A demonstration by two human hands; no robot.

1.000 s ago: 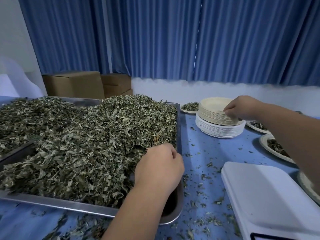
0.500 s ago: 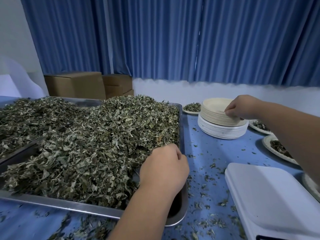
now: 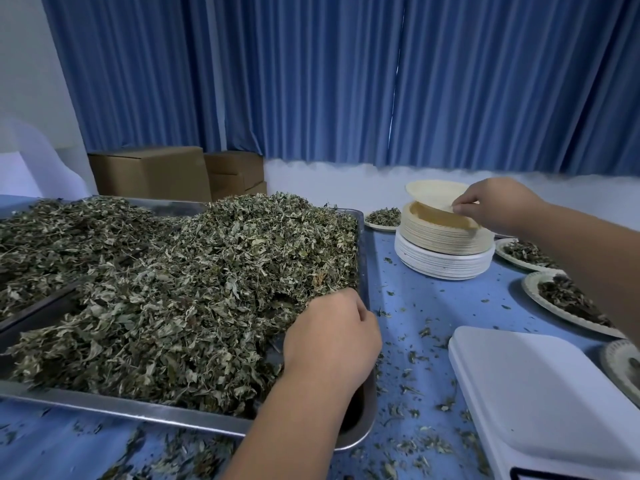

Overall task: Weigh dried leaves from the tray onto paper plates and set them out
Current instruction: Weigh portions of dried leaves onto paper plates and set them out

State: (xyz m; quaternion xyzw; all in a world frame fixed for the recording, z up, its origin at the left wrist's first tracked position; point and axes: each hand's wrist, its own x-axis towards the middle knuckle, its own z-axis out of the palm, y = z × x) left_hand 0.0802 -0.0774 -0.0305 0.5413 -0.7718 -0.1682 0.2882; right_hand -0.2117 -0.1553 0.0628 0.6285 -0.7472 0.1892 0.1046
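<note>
**One plate lifted, one hand in the leaves**

At a blue worktop (image 3: 433, 299), the person's right hand (image 3: 498, 206) pinches the rim of a single paper plate (image 3: 433, 195) between thumb and fingertips. The plate is tilted, its near edge still touching the stack (image 3: 446, 237) of tan plates it came from (that stack itself sits on a pile of white ones). The left hand (image 3: 332, 341) rests knuckles-up in the near right corner of the metal tray (image 3: 138, 408), fingers curled down into the dried leaves (image 3: 194, 289). The fingertips are buried, so whether they have closed on a clump cannot be told.

The leaves are grey-green, crumpled and heaped well above the tray's rim, with loose scraps strewn over the worktop around it. A white scale (image 3: 540, 393) stands near the right front edge. Filled plates (image 3: 530, 289) lie along the right side, and one more (image 3: 379, 226) sits just behind the stack.
</note>
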